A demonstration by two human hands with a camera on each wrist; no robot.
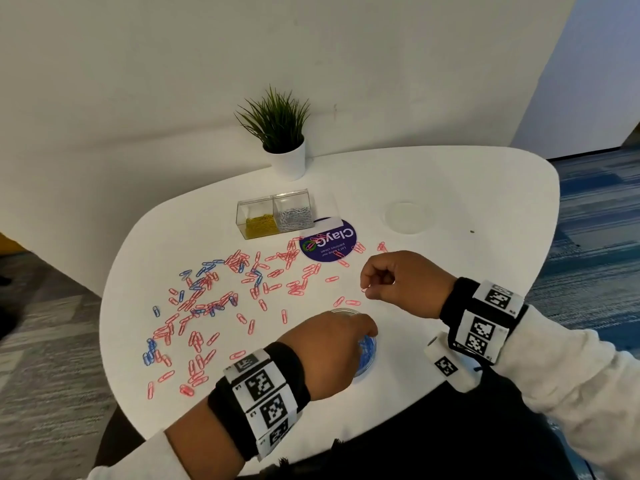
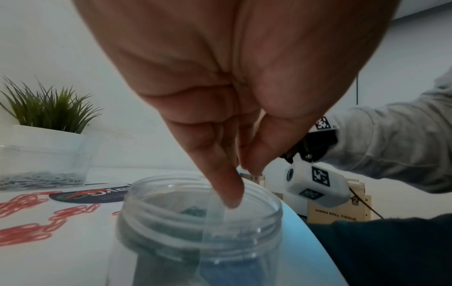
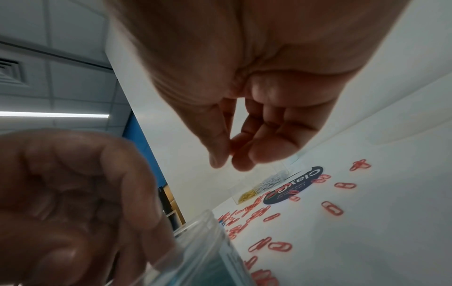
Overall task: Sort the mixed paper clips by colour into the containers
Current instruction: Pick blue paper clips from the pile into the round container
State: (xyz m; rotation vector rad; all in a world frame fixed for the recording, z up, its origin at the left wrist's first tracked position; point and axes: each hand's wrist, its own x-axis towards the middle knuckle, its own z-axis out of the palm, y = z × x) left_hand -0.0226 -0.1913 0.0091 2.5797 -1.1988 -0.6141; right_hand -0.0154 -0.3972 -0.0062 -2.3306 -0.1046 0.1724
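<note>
Red paper clips [image 1: 296, 287] and blue paper clips [image 1: 149, 351] lie scattered over the white table [image 1: 450, 209]. A clear round jar [image 1: 367, 355] holding blue clips stands near the front edge. My left hand [image 1: 367, 332] hangs over its mouth. In the left wrist view, the index fingertip [image 2: 232, 201] dips into the jar [image 2: 200, 222], the thumb sits close by, and nothing shows between them. To the right of and beyond the jar, my right hand [image 1: 367, 289] is raised off the table, pinching a red clip [image 3: 232, 147] between thumb and forefinger.
A clear two-part box [image 1: 275, 213] at the back holds yellow clips on the left and silver ones on the right. A potted plant [image 1: 282, 140] stands behind it. A purple round sticker [image 1: 329, 242] and a clear lid [image 1: 407, 216] lie further right.
</note>
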